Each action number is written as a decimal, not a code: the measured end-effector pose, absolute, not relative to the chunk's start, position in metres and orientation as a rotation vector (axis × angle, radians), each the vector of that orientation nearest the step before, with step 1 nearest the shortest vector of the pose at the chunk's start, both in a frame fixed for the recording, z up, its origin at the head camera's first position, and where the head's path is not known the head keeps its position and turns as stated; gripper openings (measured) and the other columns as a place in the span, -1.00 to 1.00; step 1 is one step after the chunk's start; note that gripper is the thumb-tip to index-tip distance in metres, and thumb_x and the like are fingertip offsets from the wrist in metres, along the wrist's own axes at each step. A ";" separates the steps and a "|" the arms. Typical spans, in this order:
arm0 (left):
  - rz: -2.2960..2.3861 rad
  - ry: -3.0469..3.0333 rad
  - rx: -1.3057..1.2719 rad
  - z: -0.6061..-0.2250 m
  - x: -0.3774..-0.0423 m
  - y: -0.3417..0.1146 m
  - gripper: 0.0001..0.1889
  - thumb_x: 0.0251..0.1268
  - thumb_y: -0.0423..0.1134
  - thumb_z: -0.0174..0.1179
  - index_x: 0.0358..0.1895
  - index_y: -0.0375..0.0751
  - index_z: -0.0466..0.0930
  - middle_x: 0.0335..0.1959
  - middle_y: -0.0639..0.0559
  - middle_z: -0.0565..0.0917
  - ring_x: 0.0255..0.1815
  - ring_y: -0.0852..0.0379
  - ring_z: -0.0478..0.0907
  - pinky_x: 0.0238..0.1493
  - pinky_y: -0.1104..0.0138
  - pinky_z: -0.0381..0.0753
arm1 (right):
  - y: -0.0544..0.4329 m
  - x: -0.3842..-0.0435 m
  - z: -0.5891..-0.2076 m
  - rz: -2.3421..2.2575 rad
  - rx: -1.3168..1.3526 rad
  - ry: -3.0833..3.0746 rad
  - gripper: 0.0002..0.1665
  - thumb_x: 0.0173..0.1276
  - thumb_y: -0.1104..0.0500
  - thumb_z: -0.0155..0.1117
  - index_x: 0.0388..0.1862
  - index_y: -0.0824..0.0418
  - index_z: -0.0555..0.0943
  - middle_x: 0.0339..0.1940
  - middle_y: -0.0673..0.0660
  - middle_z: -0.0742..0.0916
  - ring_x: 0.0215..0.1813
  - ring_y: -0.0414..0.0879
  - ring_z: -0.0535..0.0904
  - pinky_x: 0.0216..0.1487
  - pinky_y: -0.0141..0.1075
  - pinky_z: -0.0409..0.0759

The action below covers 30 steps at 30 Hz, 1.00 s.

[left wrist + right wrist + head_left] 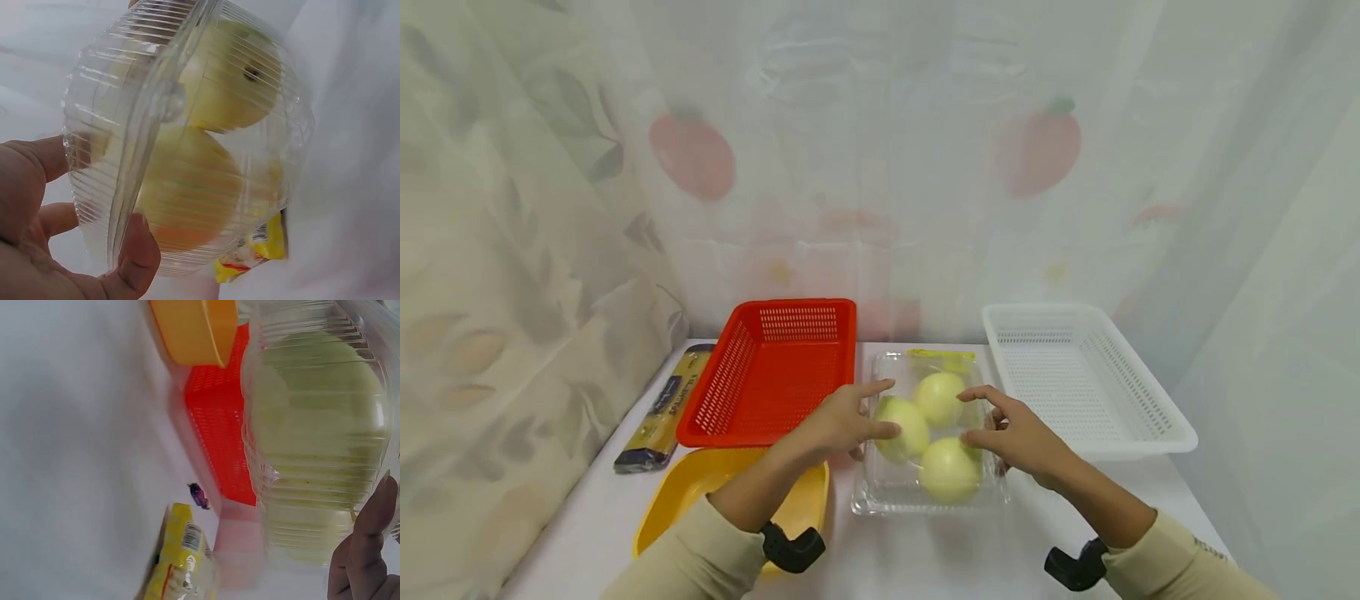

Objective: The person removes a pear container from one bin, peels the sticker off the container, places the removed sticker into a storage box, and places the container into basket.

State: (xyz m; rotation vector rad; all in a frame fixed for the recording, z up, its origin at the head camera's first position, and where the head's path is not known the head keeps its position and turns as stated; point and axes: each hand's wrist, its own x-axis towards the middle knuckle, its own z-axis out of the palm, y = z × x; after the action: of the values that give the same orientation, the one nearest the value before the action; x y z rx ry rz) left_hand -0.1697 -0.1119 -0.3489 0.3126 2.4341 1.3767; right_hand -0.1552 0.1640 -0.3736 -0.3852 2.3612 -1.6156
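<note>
A clear plastic clamshell box (891, 502) is held up between both hands in the head view, its lid closed over three round pale yellow-green fruits (950, 471). My left hand (842, 421) grips its left side, thumb and fingers spread across lid and base. On the opposite side my right hand (1026, 437) holds the box, fingertips over the lid. The left wrist view shows the seam of the ribbed box (187, 262) between thumb and fingers, and a dark spot on one fruit (234, 69). In the right wrist view the box is raised off the white table (75, 456).
A red basket (842, 375) stands behind left, a white basket (1157, 417) behind right. The yellow basin (662, 512) sits partly under my left forearm. A long pasta packet (666, 408) lies at the left edge. Behind the box lies a yellow packet (178, 556).
</note>
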 end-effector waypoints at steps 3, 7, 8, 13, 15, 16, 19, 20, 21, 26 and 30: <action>1.354 2.448 0.307 -0.339 -0.169 -0.115 -0.24 0.07 -0.13 0.45 0.41 0.07 0.36 -0.08 -0.16 0.54 -0.76 0.05 0.35 -0.63 0.28 0.57 | 0.161 -0.155 -0.366 -1.595 -0.382 2.377 -0.34 0.17 0.13 0.44 0.26 0.03 0.46 -0.52 0.19 0.46 -0.54 -0.03 0.38 -0.61 -0.09 0.58; 1.377 2.426 0.287 -0.327 -0.169 -0.120 -0.24 0.07 -0.14 0.45 0.40 0.09 0.36 0.12 -0.14 0.48 -0.77 0.05 0.31 -0.67 0.34 0.49 | 0.156 -0.155 -0.352 -1.566 -0.365 2.401 -0.32 0.15 0.10 0.46 0.26 -0.02 0.47 -0.52 0.18 0.46 -0.58 -0.03 0.38 -0.61 -0.16 0.54; 1.386 2.420 0.281 -0.324 -0.170 -0.121 -0.24 0.08 -0.15 0.45 0.41 0.09 0.36 0.15 -0.14 0.46 -0.77 0.07 0.29 -0.67 0.34 0.49 | 0.154 -0.155 -0.348 -1.562 -0.365 2.404 -0.32 0.14 0.09 0.46 0.27 -0.02 0.47 -0.51 0.18 0.46 -0.58 -0.03 0.38 -0.61 -0.17 0.53; 1.404 2.406 0.235 -0.308 -0.173 -0.128 -0.22 0.08 -0.18 0.45 0.42 0.10 0.33 0.14 -0.15 0.46 -0.76 0.08 0.25 -0.58 0.28 0.56 | 0.147 -0.157 -0.330 -1.574 -0.388 2.388 -0.30 0.14 0.10 0.46 0.29 0.02 0.45 -0.51 0.17 0.44 -0.58 -0.04 0.36 -0.61 -0.18 0.53; 1.399 2.406 0.226 -0.300 -0.174 -0.130 -0.21 0.07 -0.19 0.45 0.43 0.10 0.32 0.14 -0.14 0.45 -0.74 0.06 0.29 -0.54 0.26 0.59 | 0.144 -0.159 -0.324 -1.578 -0.388 2.384 -0.29 0.14 0.10 0.46 0.29 0.01 0.45 -0.51 0.17 0.45 -0.59 -0.04 0.36 -0.60 -0.18 0.53; 1.397 2.405 0.224 -0.297 -0.175 -0.132 -0.21 0.07 -0.19 0.45 0.43 0.10 0.32 0.14 -0.14 0.45 -0.72 0.06 0.30 -0.53 0.25 0.60 | 0.142 -0.161 -0.322 -1.580 -0.389 2.382 -0.30 0.15 0.10 0.46 0.29 0.01 0.45 -0.51 0.17 0.46 -0.59 -0.04 0.36 -0.60 -0.18 0.53; 1.409 2.394 0.218 -0.287 -0.177 -0.138 -0.20 0.07 -0.20 0.46 0.43 0.09 0.31 0.16 -0.13 0.43 -0.69 0.04 0.35 -0.49 0.24 0.63 | 0.136 -0.166 -0.316 -1.574 -0.396 2.390 -0.30 0.15 0.09 0.45 0.29 0.00 0.45 -0.50 0.19 0.48 -0.62 -0.03 0.39 -0.60 -0.20 0.50; 1.413 2.388 0.217 -0.284 -0.178 -0.140 -0.20 0.07 -0.20 0.45 0.44 0.09 0.31 0.16 -0.13 0.44 -0.68 0.03 0.37 -0.47 0.23 0.64 | 0.134 -0.168 -0.314 -1.571 -0.397 2.394 -0.30 0.15 0.08 0.45 0.29 -0.01 0.45 -0.51 0.19 0.48 -0.64 -0.03 0.38 -0.59 -0.20 0.50; 1.418 2.383 0.218 -0.281 -0.179 -0.143 -0.20 0.07 -0.21 0.45 0.44 0.09 0.31 0.15 -0.14 0.44 -0.66 0.02 0.40 -0.45 0.21 0.65 | 0.131 -0.170 -0.312 -1.569 -0.403 2.396 -0.30 0.15 0.08 0.45 0.29 -0.02 0.45 -0.51 0.19 0.47 -0.64 -0.04 0.37 -0.59 -0.21 0.48; 1.419 2.366 0.252 -0.270 -0.185 -0.154 -0.23 0.11 -0.23 0.42 0.43 0.09 0.32 0.19 -0.15 0.39 -0.43 -0.07 0.54 -0.40 0.16 0.67 | 0.121 -0.179 -0.304 -1.566 -0.415 2.389 -0.30 0.15 0.05 0.45 0.29 -0.06 0.45 -0.49 0.20 0.46 -0.64 -0.07 0.32 -0.58 -0.23 0.49; 1.397 2.364 0.273 -0.262 -0.190 -0.163 -0.24 0.13 -0.23 0.41 0.44 0.08 0.31 0.23 -0.13 0.34 -0.22 -0.15 0.54 -0.33 0.14 0.67 | 0.113 -0.185 -0.296 -1.571 -0.427 2.376 -0.29 0.16 0.05 0.45 0.31 -0.08 0.44 -0.47 0.19 0.43 -0.61 -0.09 0.27 -0.57 -0.20 0.52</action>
State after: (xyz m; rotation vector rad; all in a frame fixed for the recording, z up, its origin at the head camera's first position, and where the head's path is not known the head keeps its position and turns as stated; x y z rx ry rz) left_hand -0.1898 -0.1635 -0.2617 0.2732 2.3639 1.3969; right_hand -0.1848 0.1130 -0.2964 -0.4267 2.3757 -1.5713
